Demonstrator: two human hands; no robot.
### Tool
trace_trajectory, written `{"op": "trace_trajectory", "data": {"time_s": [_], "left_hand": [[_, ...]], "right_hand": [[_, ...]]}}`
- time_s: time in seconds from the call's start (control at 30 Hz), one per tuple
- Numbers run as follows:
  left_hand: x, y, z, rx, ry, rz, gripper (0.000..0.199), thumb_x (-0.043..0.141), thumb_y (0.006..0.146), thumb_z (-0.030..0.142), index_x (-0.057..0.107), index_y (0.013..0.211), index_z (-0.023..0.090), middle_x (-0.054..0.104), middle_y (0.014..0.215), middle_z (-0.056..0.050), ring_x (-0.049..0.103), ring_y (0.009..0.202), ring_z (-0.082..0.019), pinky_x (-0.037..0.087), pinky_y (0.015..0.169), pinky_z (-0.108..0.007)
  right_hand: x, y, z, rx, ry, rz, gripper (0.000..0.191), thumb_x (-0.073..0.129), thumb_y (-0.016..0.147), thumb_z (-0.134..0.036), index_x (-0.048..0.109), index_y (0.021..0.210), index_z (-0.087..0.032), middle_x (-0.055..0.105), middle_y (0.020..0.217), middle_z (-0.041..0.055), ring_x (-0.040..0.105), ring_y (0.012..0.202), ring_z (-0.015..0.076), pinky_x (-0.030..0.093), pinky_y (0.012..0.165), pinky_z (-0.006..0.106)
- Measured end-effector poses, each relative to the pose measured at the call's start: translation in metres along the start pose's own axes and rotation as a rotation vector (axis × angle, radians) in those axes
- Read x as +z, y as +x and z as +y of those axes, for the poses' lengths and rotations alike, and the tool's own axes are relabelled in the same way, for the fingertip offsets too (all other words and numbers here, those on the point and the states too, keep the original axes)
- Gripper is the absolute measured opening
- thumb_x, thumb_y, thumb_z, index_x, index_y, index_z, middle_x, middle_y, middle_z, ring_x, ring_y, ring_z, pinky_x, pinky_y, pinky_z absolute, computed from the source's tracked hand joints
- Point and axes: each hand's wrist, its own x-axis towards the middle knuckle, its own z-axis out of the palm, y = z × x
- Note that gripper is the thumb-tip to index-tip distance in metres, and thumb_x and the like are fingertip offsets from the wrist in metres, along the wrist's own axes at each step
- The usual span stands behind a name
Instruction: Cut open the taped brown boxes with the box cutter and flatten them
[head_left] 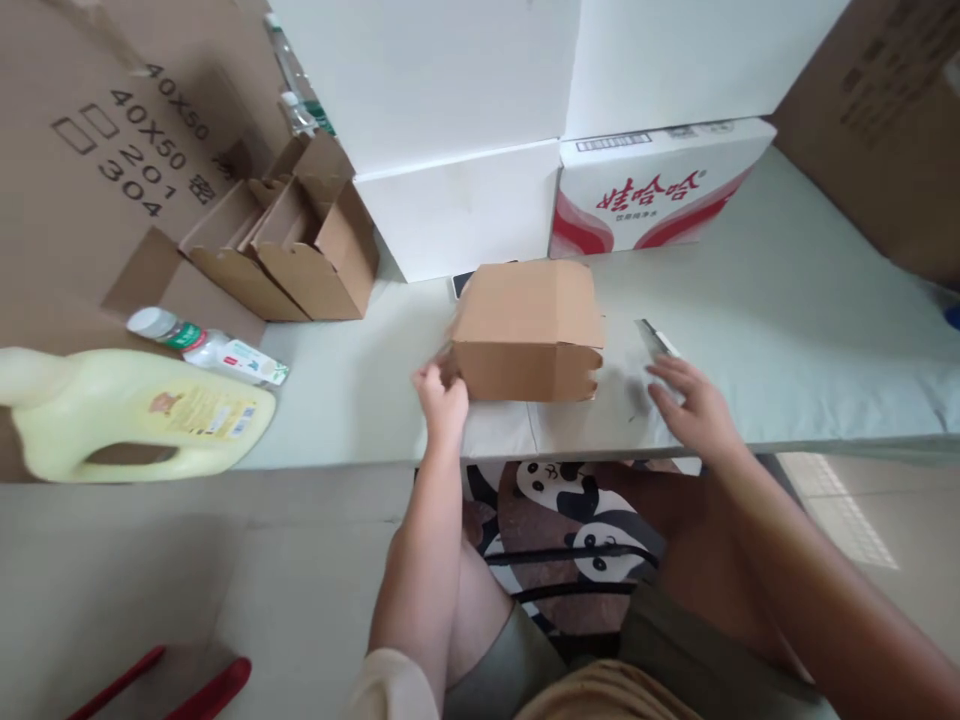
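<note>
A small brown cardboard box (pixel 517 372) rests on the pale green table cover, its right end showing notched flap edges. My left hand (pixel 442 400) is closed at the box's lower left corner, with the fingertips partly hidden behind that end. To the right of the box, my right hand (pixel 696 408) hovers low over the cover, fingers apart and holding nothing. Just beyond its fingertips lies a slim utility knife (pixel 660 338), blade end pointing away from me. A dark flat object (pixel 463 286) pokes out from behind the box.
White cartons stand along the back, one a red-printed carton (pixel 637 195). At left are open cardboard boxes (pixel 322 270), a lying water bottle (pixel 214 350) and a big yellow jug (pixel 150 410). A panda-patterned seat (pixel 600 550) shows below the table's front edge.
</note>
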Motion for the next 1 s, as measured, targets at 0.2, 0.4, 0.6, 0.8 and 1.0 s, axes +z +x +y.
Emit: {"op": "trace_trajectory", "data": {"time_s": [0.2, 0.4, 0.6, 0.8, 1.0], "left_hand": [[0.001, -0.009, 0.005, 0.217, -0.047, -0.384, 0.032, 0.056, 0.086, 0.029, 0.065, 0.116, 0.021, 0.069, 0.121, -0.012, 0.060, 0.124, -0.028, 0.047, 0.107, -0.044], [0.001, -0.009, -0.001, 0.142, -0.091, -0.649, 0.054, 0.061, 0.087, 0.057, 0.055, 0.127, 0.020, 0.068, 0.119, -0.015, 0.066, 0.109, -0.031, 0.049, 0.100, -0.048], [0.003, -0.006, -0.003, 0.123, -0.109, -0.555, 0.056, 0.073, 0.077, 0.056, 0.063, 0.116, 0.018, 0.071, 0.098, -0.009, 0.067, 0.097, -0.026, 0.051, 0.092, -0.039], [-0.008, -0.002, 0.002, 0.127, -0.116, -0.362, 0.029, 0.073, 0.074, 0.047, 0.071, 0.076, 0.017, 0.067, 0.068, -0.003, 0.062, 0.065, -0.018, 0.047, 0.063, -0.029], [-0.014, -0.003, 0.000, 0.213, -0.122, -0.426, 0.031, 0.053, 0.073, 0.041, 0.065, 0.054, 0.019, 0.065, 0.061, -0.006, 0.062, 0.065, -0.023, 0.049, 0.063, -0.034]], "right_hand": [[0.044, 0.009, -0.026, -0.160, 0.176, -0.213, 0.053, 0.069, 0.078, -0.054, 0.062, 0.117, -0.019, 0.070, 0.118, 0.0144, 0.065, 0.113, 0.0332, 0.051, 0.099, 0.052], [0.062, 0.014, -0.026, -0.044, 0.510, 0.079, 0.039, 0.065, 0.079, -0.057, 0.060, 0.098, -0.024, 0.071, 0.101, 0.0078, 0.067, 0.099, 0.0274, 0.054, 0.090, 0.044], [0.060, 0.012, -0.032, 0.034, 0.460, 0.231, 0.034, 0.060, 0.077, -0.058, 0.056, 0.074, -0.023, 0.063, 0.074, 0.0030, 0.062, 0.077, 0.0235, 0.053, 0.076, 0.040], [0.049, 0.015, -0.032, 0.078, 0.567, 0.089, 0.031, 0.056, 0.085, -0.054, 0.058, 0.080, -0.024, 0.054, 0.068, -0.0002, 0.052, 0.063, 0.0173, 0.043, 0.059, 0.031], [0.034, 0.012, -0.031, 0.140, 0.532, 0.018, 0.033, 0.056, 0.088, -0.053, 0.058, 0.077, -0.022, 0.051, 0.067, -0.0013, 0.047, 0.063, 0.0144, 0.037, 0.057, 0.028]]}}
